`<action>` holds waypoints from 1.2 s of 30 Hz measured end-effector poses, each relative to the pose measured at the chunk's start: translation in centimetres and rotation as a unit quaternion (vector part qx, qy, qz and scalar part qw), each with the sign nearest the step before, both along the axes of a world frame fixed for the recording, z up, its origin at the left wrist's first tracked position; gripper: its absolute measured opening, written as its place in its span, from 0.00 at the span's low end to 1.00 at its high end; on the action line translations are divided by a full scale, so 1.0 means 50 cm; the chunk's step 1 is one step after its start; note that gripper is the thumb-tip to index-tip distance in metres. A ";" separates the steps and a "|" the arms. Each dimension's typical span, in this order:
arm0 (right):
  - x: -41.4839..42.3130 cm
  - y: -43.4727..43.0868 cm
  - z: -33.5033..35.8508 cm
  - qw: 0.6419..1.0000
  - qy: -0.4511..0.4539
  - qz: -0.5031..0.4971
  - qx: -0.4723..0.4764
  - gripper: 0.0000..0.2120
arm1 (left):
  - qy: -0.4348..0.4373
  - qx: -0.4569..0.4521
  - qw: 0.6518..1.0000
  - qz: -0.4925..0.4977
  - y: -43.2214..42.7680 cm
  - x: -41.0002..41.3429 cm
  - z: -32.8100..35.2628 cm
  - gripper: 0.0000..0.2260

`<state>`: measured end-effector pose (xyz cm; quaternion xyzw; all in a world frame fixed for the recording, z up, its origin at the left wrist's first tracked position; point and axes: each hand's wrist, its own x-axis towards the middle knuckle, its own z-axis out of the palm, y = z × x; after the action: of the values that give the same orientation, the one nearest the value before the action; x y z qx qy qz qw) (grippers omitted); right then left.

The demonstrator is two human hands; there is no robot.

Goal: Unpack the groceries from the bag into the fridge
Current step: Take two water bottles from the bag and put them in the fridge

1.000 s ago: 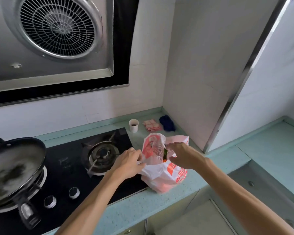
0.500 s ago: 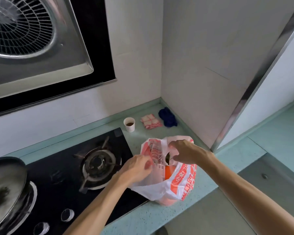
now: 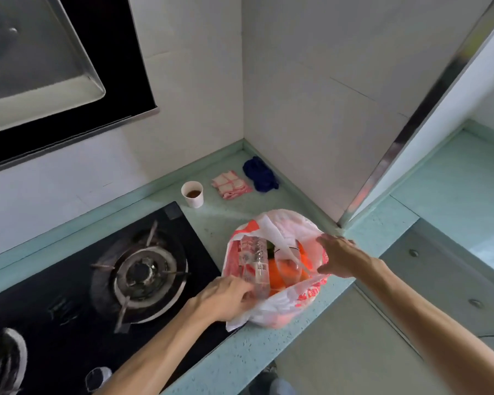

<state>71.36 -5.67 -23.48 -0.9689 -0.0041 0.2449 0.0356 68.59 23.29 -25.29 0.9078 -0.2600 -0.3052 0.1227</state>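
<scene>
A white plastic bag with red print [image 3: 285, 309] stands on the pale green counter [image 3: 257, 354], its mouth pulled wide. Inside I see a clear plastic bottle [image 3: 254, 263], something orange [image 3: 280, 277] and a bit of dark green. My left hand [image 3: 226, 299] pinches the bag's near left rim, right by the bottle's base. My right hand [image 3: 340, 259] grips the bag's right rim and holds it apart. The fridge is not in view.
A black gas hob [image 3: 137, 269] lies left of the bag, touching it. A paper cup with brown liquid [image 3: 193, 193], a pink checked cloth [image 3: 231, 185] and a dark blue cloth [image 3: 260, 173] sit in the back corner. A range hood [image 3: 37, 61] hangs at upper left.
The bag's mouth has been spread wider, showing the bottle and orange item. My view has swung right and down, so the pan has left the frame.
</scene>
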 end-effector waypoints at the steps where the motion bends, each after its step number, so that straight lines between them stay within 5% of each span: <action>1: -0.011 -0.004 -0.011 1.000 -0.008 -0.010 0.014 0.31 | 0.017 0.018 1.000 0.005 0.011 -0.005 -0.015 0.12; 5: -0.048 0.018 -0.023 0.989 -0.132 -0.007 0.069 0.27 | 0.028 0.016 0.999 0.034 0.047 -0.015 -0.045 0.13; 8: -0.082 0.081 0.003 0.931 -0.290 0.055 0.213 0.24 | -0.073 -0.046 0.996 0.038 0.035 -0.012 -0.039 0.14; 10: -0.103 0.127 0.018 0.917 -0.260 0.114 0.280 0.23 | -0.119 -0.114 0.985 0.055 0.012 -0.014 -0.033 0.13; 13: -0.114 0.158 0.000 0.935 -0.197 0.150 0.254 0.19 | -0.121 -0.152 0.981 0.027 -0.018 -0.030 -0.027 0.09; 21: -0.056 0.089 -0.018 0.972 -0.116 -0.042 0.198 0.20 | -0.064 -0.011 0.987 -0.146 -0.015 -0.117 -0.063 0.10; 29: -0.068 0.078 -0.080 0.988 -0.028 -0.046 0.144 0.20 | -0.021 -0.042 0.987 0.152 -0.012 -0.079 -0.065 0.17; 32: -0.078 0.092 -0.088 0.982 -0.104 -0.088 0.128 0.29 | -0.036 -0.040 0.973 0.223 -0.019 -0.050 -0.064 0.18; 36: -0.089 0.121 -0.085 0.968 -0.227 -0.035 0.104 0.28 | -0.027 -0.021 0.966 0.257 -0.051 -0.036 -0.067 0.42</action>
<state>66.90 0.38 -27.75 -0.9897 -0.0032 0.0154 0.1426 66.81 20.75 -28.64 0.9494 -0.0275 -0.2331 0.2085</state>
